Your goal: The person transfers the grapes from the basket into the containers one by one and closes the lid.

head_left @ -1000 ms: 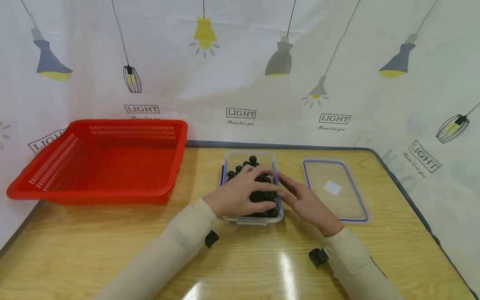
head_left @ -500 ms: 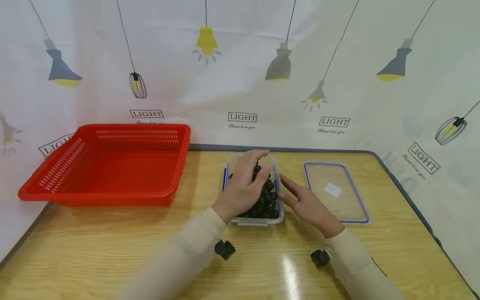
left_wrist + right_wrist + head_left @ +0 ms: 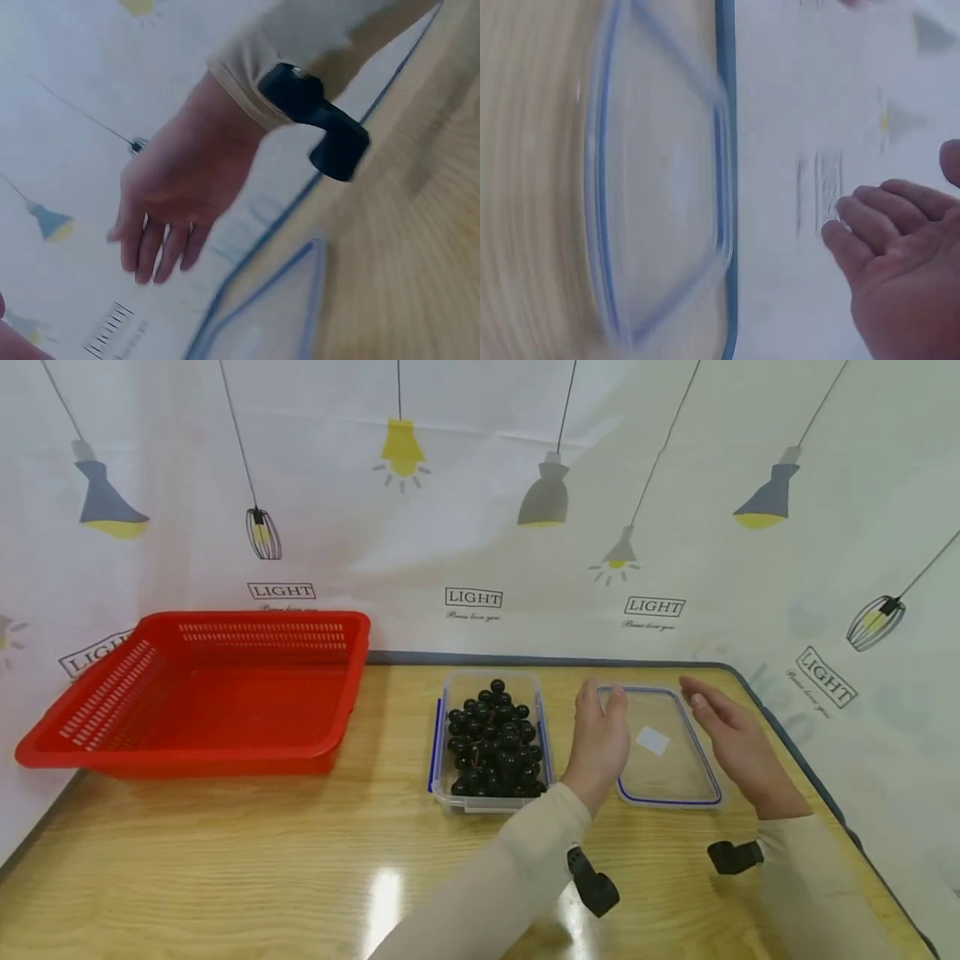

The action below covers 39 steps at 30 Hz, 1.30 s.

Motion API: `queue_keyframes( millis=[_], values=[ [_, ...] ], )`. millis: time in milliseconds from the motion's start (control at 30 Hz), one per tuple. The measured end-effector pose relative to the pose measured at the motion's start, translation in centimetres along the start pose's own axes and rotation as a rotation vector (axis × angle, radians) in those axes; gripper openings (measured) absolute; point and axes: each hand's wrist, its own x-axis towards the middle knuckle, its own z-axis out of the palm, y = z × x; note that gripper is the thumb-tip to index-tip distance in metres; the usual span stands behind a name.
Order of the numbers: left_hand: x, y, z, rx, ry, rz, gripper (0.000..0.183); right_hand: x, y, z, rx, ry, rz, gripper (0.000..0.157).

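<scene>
A clear plastic food container [image 3: 491, 804] holds a heap of dark grapes [image 3: 491, 739] in the head view. To its right lies the container's lid [image 3: 663, 785], clear with a blue seal and a white label. My left hand [image 3: 600, 743] hovers by the lid's left edge with relaxed fingers. Beyond the lid's right edge, my right hand [image 3: 742, 756] hangs in the air, palm facing inward; the left wrist view also shows this right hand [image 3: 187, 180] with fingers extended. Neither hand holds anything. The lid [image 3: 660, 187] looks blurred in the right wrist view.
A red plastic basket [image 3: 255, 710] with slotted sides stands at the left on the wooden table [image 3: 225, 860]. Behind the table hangs a white sheet [image 3: 480, 552] printed with lamps. A blue clip flap [image 3: 435, 747] sticks out at the container's left side.
My left hand has left the grapes and moved right to the lid. The right hand has moved right from the container's side past the lid. The grapes are now uncovered.
</scene>
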Motion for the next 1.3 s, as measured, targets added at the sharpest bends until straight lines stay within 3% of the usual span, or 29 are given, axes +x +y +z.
queue_keyframes(
  millis=[133, 267, 500, 667, 967, 1300],
  values=[
    [1.0, -2.0, 2.2, -0.032, 0.046, -0.114, 0.061, -0.4, 2.5, -2.7, -0.015, -0.063, 0.182, 0.068],
    [1.8, -3.9, 3.4, -0.064, 0.086, -0.177, 0.06, -0.5, 4.8, -3.1, 0.006, -0.124, 0.288, 0.08],
    [3.2, -6.4, 3.1, 0.07, 0.141, -0.132, 0.055, -0.1, 6.3, -1.9, 0.04, -0.138, 0.331, 0.091],
    [3.5, -7.0, 3.1, 0.076, 0.123, -0.119, 0.053, -0.1, 6.4, -1.8, 0.011, -0.133, 0.363, 0.093],
    [3.6, -7.2, 3.2, 0.136, 0.122, -0.11, 0.05, -0.2, 6.4, -1.3, -0.002, -0.063, 0.392, 0.086],
    [3.2, -6.3, 1.9, 0.129, 0.154, -0.089, 0.043, -1.0, 5.0, -1.2, 0.207, 0.065, 0.348, 0.068]
  ],
)
